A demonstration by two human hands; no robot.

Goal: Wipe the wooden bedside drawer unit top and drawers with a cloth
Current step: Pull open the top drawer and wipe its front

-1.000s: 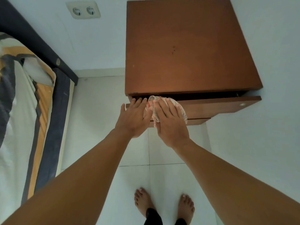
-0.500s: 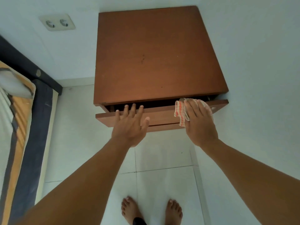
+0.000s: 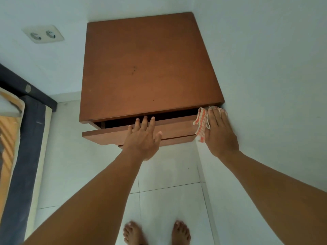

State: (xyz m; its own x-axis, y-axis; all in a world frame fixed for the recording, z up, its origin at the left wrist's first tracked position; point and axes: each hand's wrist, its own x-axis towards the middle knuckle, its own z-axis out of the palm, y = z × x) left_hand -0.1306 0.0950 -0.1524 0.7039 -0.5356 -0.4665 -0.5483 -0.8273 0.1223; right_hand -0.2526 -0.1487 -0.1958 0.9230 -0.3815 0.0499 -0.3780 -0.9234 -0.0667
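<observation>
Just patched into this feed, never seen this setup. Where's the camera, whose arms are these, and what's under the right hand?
No machine here: these are a person's two bare arms, seen from one wide-angle camera worn on the head, looking down, so the bare feet show below. The brown square is the top of the drawer unit; a few dark specks mark it. Its top drawer is part open. The left hand rests straight-fingered on the drawer's front. The right hand presses an orange-checked cloth flat against the drawer's right end, by the wall. A bed edge is at left, a wall socket above it.
</observation>
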